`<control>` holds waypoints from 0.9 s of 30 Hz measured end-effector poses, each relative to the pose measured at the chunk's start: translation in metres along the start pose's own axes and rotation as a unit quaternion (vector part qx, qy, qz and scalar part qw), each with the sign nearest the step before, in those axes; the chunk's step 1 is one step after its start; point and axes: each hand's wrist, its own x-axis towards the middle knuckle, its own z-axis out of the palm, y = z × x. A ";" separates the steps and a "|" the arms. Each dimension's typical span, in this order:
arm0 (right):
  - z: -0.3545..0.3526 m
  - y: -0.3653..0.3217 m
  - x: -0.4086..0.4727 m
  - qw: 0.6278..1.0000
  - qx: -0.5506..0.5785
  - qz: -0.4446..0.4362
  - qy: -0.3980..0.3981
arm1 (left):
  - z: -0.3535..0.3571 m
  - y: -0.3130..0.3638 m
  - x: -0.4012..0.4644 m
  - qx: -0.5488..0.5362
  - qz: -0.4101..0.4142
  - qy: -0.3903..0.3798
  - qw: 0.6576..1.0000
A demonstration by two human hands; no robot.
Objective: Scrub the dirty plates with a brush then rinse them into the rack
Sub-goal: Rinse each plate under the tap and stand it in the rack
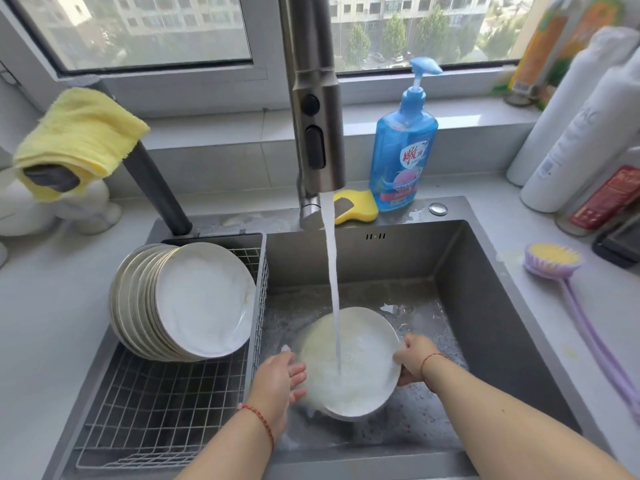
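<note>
Both hands rinsing white plate (353,362) under faucet stream (334,289): right hand (414,358) grips rim, left hand (280,379) flat, fingers straight against edge. Wet one-handed grip could slip, chipping plate in sink (485,271).

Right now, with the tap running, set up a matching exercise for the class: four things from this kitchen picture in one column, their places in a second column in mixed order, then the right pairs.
Things
1. brush
2. yellow cloth
3. stacked plates
4. plate under the water

Places
A. leaning in the wire rack
B. held by both hands over the sink
C. lying on the counter right of the sink
D. draped over the dark bar on the left

Pairs: 1-C, 2-D, 3-A, 4-B
</note>
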 end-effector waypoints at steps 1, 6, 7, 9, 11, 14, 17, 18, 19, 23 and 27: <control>0.000 0.001 -0.001 1.000 0.004 -0.007 -0.001 | 0.000 -0.001 0.001 0.000 -0.003 -0.001 1.000; -0.004 0.000 -0.018 0.999 0.042 0.010 -0.017 | -0.001 -0.002 0.002 -0.001 -0.030 -0.003 1.000; -0.006 0.000 -0.021 0.998 0.059 0.012 -0.020 | 0.000 -0.002 0.003 0.001 -0.037 0.003 0.999; -0.013 -0.002 -0.031 0.997 0.073 0.002 -0.028 | -0.002 -0.003 0.007 0.008 -0.046 0.015 0.999; -0.022 -0.005 -0.043 0.996 0.081 -0.010 -0.044 | -0.002 -0.004 0.008 0.001 -0.055 0.008 0.998; -0.033 -0.012 -0.059 0.990 0.114 -0.031 -0.070 | 0.001 -0.004 0.004 -0.069 -0.086 -0.068 0.992; -0.038 -0.020 -0.075 0.987 0.123 -0.056 -0.090 | 0.004 -0.006 0.000 -0.171 -0.108 -0.172 0.964; -0.039 -0.022 -0.080 0.987 0.119 -0.063 -0.089 | 0.005 -0.007 0.000 -0.191 -0.100 -0.188 0.958; -0.038 -0.024 -0.084 0.988 0.111 -0.066 -0.082 | 0.006 -0.007 -0.002 -0.202 -0.086 -0.194 0.956; -0.032 -0.024 -0.098 0.984 -0.075 -0.163 0.019 | 0.005 -0.006 -0.003 -0.192 -0.029 -0.181 0.964; -0.022 -0.019 -0.124 0.829 -0.451 -0.324 0.074 | 0.006 -0.007 -0.002 -0.173 0.006 -0.163 0.971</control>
